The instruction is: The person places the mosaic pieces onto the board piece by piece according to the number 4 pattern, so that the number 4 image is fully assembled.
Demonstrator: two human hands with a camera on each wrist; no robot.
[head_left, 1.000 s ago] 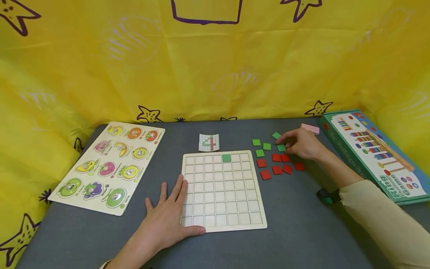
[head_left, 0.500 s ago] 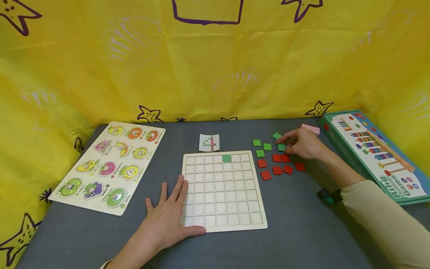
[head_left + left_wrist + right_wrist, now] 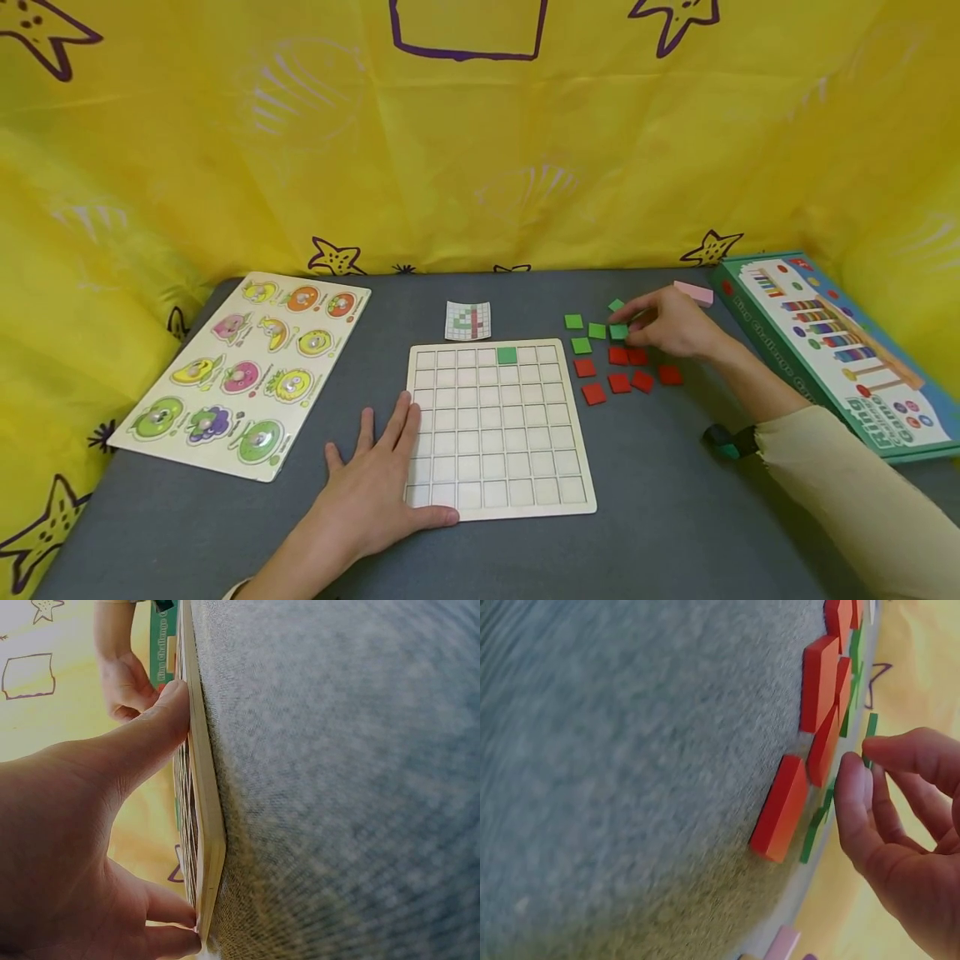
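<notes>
A square wooden grid board [image 3: 525,437] lies flat, with one green tile [image 3: 507,356] in its top row. My left hand [image 3: 369,500] rests with spread fingers at the board's left edge; in the left wrist view the thumb [image 3: 154,731] touches its near edge. Between thumb and fingertips my right hand [image 3: 671,323] pinches a green square tile [image 3: 618,332], raised off the table. The right wrist view shows this tile [image 3: 872,726] edge-on. Several green tiles [image 3: 581,346] and red tiles [image 3: 619,383] lie flat around and below that hand.
Behind the board lies a small pattern card [image 3: 467,321] with a coloured grid. On the left is a fruit puzzle board [image 3: 240,375], on the right a green game box [image 3: 840,350]. A pink block [image 3: 694,293] sits behind the right hand. A yellow curtain [image 3: 450,167] hangs at the back.
My right hand has lifted the green tile and brought it slightly left. The left hand keeps its place on the board. The head view has shifted a little.
</notes>
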